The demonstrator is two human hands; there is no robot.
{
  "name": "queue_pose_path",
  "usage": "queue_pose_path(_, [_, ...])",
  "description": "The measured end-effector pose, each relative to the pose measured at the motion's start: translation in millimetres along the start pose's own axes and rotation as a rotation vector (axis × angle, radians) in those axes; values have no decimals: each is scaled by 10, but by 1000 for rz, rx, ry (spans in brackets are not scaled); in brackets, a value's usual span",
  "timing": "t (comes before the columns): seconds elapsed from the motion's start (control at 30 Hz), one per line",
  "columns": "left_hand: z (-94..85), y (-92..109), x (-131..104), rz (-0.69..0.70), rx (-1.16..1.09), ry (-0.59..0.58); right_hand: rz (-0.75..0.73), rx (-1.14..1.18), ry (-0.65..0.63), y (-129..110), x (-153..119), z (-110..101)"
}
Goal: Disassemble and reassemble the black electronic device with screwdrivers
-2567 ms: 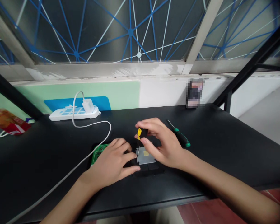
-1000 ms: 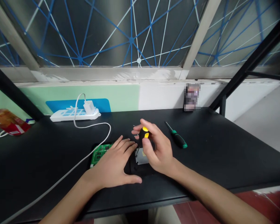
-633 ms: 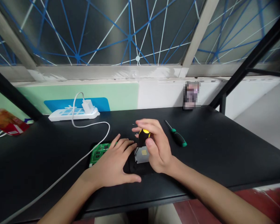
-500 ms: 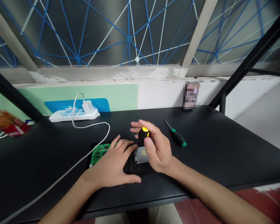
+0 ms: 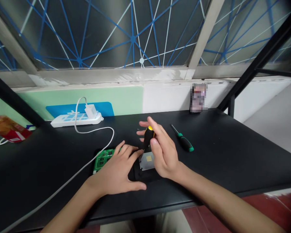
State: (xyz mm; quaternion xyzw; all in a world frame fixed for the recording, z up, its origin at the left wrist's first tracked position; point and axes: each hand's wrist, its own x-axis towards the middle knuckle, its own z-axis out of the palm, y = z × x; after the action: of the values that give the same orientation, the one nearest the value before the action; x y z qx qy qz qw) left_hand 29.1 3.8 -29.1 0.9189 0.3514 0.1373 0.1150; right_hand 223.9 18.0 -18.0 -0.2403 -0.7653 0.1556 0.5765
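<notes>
I log black table (image 5: 220, 158); left hand (image 5: 120, 171) spread, right hand (image 5: 167, 153) pinching; green circuit board (image 5: 103, 160), 8 o'clock; metal plate (image 5: 147, 163) in place, 6 o'clock; screwdriver (image 5: 148, 137) in right-hand pinch, tip at plate's 9 o'clock edge. Work there apparently unfinished; completed points unclear.

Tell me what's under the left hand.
The left hand partly covers a green circuit board, whose visible part shows to the hand's left. Whatever else lies directly beneath the palm is covered and cannot be seen.
</notes>
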Motion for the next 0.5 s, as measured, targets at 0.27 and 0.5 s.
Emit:
queue_pose_path(0.27, [-5,16,-3,-7,18,-20,-97,-161,67,-42,92,-16])
queue_pose_path(0.5, [-17,15,3,-5,2,-18,-83,-130,4,-35,38,-22])
